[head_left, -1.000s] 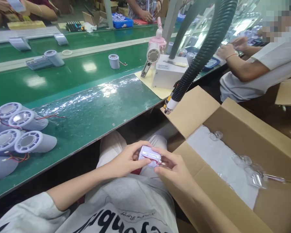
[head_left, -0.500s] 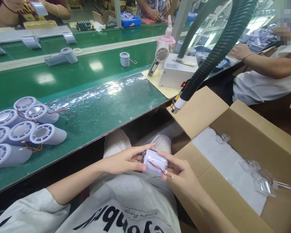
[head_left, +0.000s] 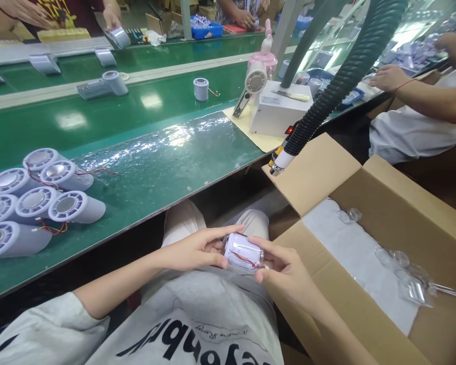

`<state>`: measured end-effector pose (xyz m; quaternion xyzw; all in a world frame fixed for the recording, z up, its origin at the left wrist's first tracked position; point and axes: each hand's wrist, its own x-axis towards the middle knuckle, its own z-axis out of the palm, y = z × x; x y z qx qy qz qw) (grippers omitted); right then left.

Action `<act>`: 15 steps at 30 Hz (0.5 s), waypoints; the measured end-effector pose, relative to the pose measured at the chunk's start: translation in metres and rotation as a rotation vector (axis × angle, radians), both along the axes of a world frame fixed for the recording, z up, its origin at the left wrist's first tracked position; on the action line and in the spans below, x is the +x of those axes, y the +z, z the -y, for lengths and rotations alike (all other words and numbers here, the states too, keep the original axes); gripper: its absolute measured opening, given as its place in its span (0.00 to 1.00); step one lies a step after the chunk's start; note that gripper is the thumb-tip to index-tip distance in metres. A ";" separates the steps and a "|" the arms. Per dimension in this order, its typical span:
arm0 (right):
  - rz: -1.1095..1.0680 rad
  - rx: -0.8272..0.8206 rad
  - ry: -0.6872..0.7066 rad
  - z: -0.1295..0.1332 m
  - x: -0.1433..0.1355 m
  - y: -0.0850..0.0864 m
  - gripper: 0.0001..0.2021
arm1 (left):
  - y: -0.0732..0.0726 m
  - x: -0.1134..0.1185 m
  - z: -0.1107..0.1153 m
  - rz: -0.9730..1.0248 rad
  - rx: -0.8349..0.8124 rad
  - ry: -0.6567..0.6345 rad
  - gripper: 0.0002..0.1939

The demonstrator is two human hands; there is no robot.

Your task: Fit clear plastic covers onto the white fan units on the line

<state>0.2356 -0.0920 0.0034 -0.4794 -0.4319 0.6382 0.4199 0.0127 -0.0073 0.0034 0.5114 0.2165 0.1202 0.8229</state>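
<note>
Above my lap, a small pale purple cylinder (head_left: 243,248) in a clear cover is held between both hands. My left hand (head_left: 197,248) grips its left end, thumb in front and fingers behind. At its right end my right hand (head_left: 283,261) has the thumb and fingers around it. Thin red and dark wires lie across its front, with a small white connector near my right thumb. Several larger pale purple cylinders (head_left: 78,207) with round vented ends and loose wires lie on the green bench (head_left: 155,172) at the left.
An open cardboard box (head_left: 406,203) with clear plastic pieces stands at the right. A ribbed black hose (head_left: 327,106) hangs over its corner, by a white machine (head_left: 277,111) and a handheld fan (head_left: 255,78). One cylinder (head_left: 201,89) stands on the conveyor. Other people work across and at the right.
The small cylinder and my hands have barely moved. The wires lie closer against its front. Across the conveyor, a person's hand now holds a pale part farther right.
</note>
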 end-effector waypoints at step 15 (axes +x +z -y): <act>0.255 0.044 0.024 -0.023 0.017 -0.017 0.30 | 0.004 -0.004 -0.012 -0.274 0.122 0.107 0.31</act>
